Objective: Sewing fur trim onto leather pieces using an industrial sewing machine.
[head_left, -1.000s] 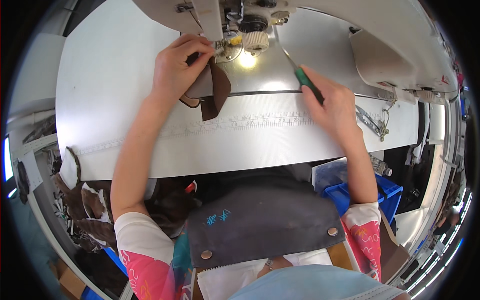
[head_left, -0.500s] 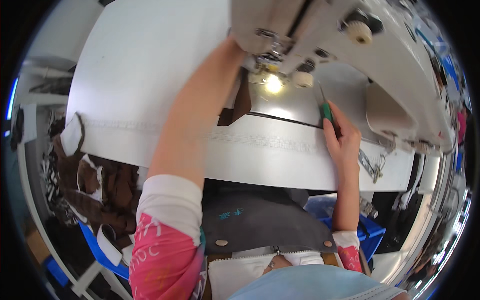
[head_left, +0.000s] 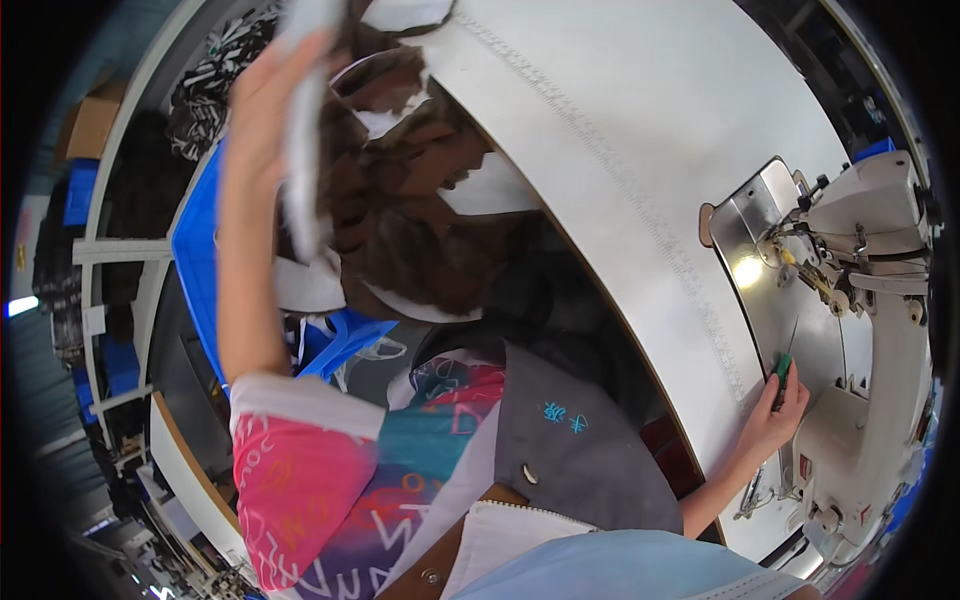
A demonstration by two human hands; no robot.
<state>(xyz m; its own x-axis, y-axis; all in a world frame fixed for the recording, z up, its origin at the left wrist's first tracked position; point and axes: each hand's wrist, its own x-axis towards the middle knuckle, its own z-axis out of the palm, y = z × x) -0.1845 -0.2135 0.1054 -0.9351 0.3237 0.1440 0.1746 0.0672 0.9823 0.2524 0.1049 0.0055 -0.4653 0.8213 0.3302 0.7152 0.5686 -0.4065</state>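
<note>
A blue bin (head_left: 197,250) stands at left. The left hand (head_left: 268,105) grips a blurred white piece (head_left: 303,170) above heaped brown pieces (head_left: 425,245) beside the white table (head_left: 600,150). The right hand (head_left: 778,412) holds a green-handled tool (head_left: 784,368), its thin tip pointing up, near the sewing machine (head_left: 893,240).

The right hand (head_left: 779,411) holds a green-handled tool (head_left: 784,367).
</note>
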